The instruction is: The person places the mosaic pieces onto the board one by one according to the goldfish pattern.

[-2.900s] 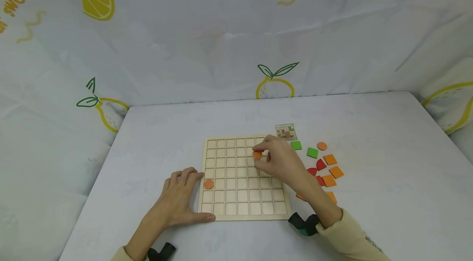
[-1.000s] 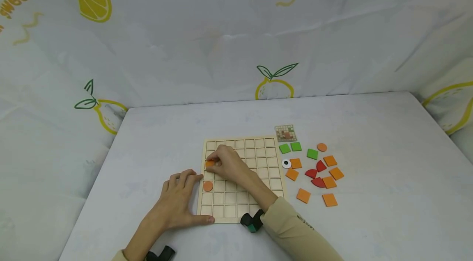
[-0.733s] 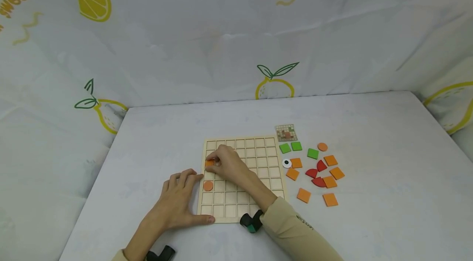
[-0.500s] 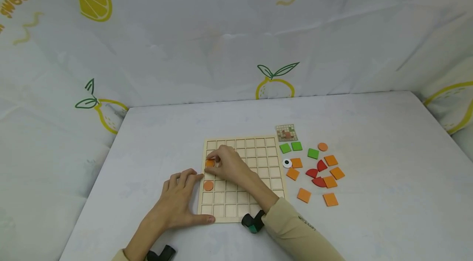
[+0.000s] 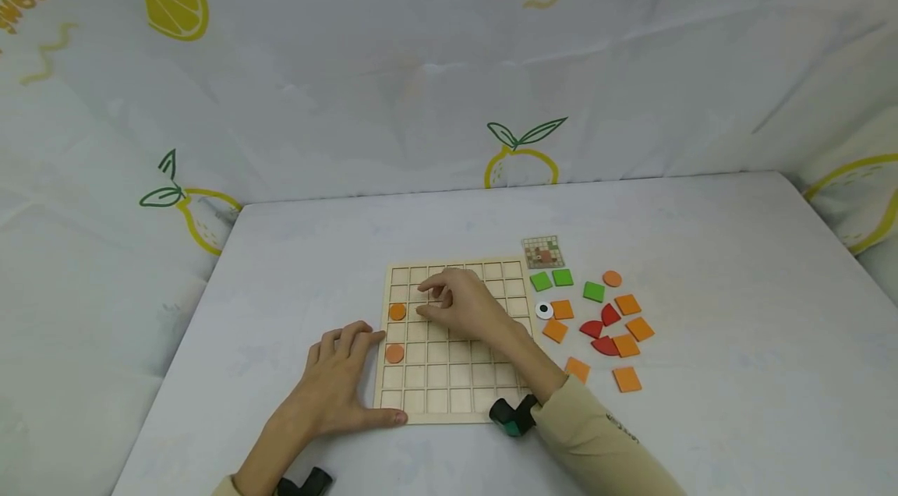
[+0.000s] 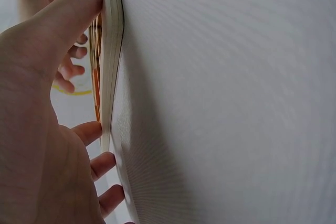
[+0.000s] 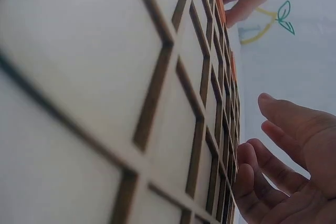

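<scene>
A wooden grid board (image 5: 449, 375) lies flat on the table. Two round orange pieces sit in its leftmost column: an upper disc (image 5: 397, 312) and a lower disc (image 5: 394, 354). My left hand (image 5: 340, 379) rests at the board's left side, with the thumb on its lower left corner and the fingertips by the left edge. Over the middle of the board hovers my right hand (image 5: 466, 305), thumb and index finger apart, nothing between them. In the right wrist view the right hand (image 7: 294, 166) has loosely bent fingers beside the grid.
Right of the board lie green squares (image 5: 593, 292), orange squares (image 5: 627, 380), red quarter-round pieces (image 5: 610, 314), a white-and-black eye disc (image 5: 543, 310) and another orange disc (image 5: 612, 278). A small printed pattern card (image 5: 543, 252) lies by the board's top right corner.
My right hand carried the upper orange disc to the left column, let go of it and drew back to the right. My left hand has stayed at the board.
</scene>
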Motion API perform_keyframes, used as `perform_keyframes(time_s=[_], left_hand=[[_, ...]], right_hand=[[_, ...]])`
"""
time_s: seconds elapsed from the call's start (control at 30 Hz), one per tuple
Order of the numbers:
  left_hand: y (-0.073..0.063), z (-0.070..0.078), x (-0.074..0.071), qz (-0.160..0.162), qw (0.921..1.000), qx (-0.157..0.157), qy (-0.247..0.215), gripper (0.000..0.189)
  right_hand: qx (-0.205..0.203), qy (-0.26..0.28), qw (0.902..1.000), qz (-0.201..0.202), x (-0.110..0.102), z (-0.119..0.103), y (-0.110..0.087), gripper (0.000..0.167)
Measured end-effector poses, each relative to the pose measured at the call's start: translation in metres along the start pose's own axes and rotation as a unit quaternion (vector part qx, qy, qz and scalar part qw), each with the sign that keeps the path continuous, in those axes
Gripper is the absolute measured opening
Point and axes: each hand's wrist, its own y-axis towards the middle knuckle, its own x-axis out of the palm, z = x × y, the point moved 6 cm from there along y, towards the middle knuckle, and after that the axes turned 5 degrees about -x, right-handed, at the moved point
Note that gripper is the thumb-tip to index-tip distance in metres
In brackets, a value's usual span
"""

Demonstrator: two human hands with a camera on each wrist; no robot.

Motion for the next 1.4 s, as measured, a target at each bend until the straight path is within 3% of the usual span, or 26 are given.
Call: perform_keyframes(time_s=[0.33,0.7,1.07,1.4], left_hand=[[-0.001,0.0,0.002,0.003,1.0,0.001,0.002,0.109],[-0.002,0.002,-0.002,0.001,1.0,0.002,0.003,0.111],[-0.001,0.002,-0.001,-0.015,0.9999,-0.006,0.006,0.112],[-0.001,0.001,-0.001,-0.009,0.9999,-0.002,0.004,0.111]], right_hand=[[-0.009,-0.008,0.9991,0.04,-0.048,0.025,-0.02,0.029],[-0.013,-0.065,0.9921,0.106,-0.113,0.055,-0.048,0.029],[0.101,-0.129,0.9791,0.121,-0.156,0.093,-0.088,0.038],[0.15,-0.152,0.9707,0.11,-0.168,0.119,-0.112,0.04]])
